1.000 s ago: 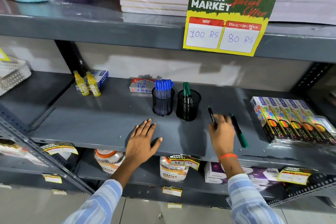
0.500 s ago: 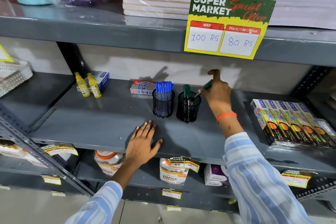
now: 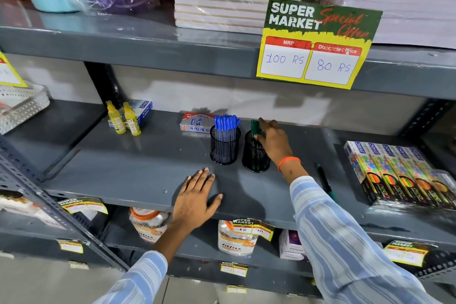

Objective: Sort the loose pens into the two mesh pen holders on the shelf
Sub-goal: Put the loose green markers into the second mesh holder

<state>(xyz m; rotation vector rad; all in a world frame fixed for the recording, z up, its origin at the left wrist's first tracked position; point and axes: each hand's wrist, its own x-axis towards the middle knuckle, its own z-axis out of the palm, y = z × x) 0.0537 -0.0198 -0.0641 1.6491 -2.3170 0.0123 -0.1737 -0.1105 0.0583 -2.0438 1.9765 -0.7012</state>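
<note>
Two black mesh pen holders stand side by side on the grey shelf. The left holder is full of blue pens. The right holder has green pens sticking out of it. My right hand is over that holder's rim, fingers on the green pens. Whether it grips one I cannot tell. One loose green pen lies on the shelf to the right of my right forearm. My left hand rests flat and open on the shelf's front edge.
Boxes of neon pens lie at the right of the shelf. Two yellow glue bottles and a small red and grey box stand towards the back. A price sign hangs from the upper shelf.
My right hand picked a green pen off the shelf, carried it up and left, and lowered it onto the right holder. One loose green pen stays behind. My left hand has not moved.
</note>
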